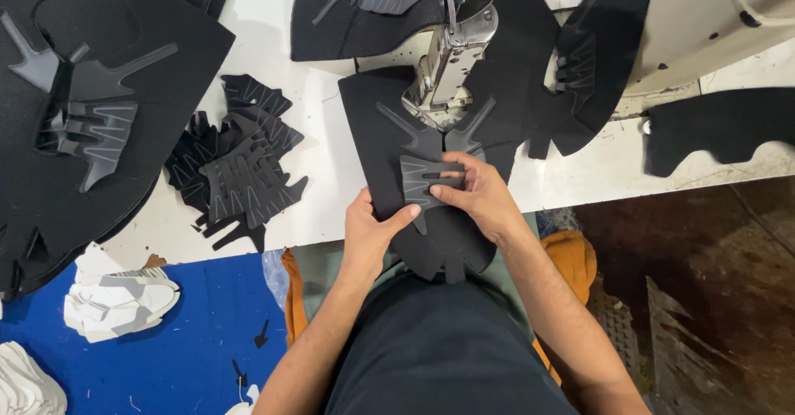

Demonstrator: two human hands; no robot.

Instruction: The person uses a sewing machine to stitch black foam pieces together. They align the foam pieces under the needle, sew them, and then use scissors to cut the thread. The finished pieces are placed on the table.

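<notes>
A black mesh shoe upper panel [373,125] lies on the white table under the needle of a sewing machine [451,59]. A grey ribbed overlay piece [418,179] rests on the panel. My left hand [368,233] grips the panel's near edge, thumb on top beside the overlay. My right hand [480,195] presses its fingers on the overlay's right side and holds the panel from the right. The panel's near end hangs over the table edge toward my lap.
A loose pile of grey overlay pieces [240,166] lies left of the panel. A stack of black panels [91,108] fills the far left. More sewn panels [580,59] hang behind the machine. White pieces [120,303] lie on a blue surface below left.
</notes>
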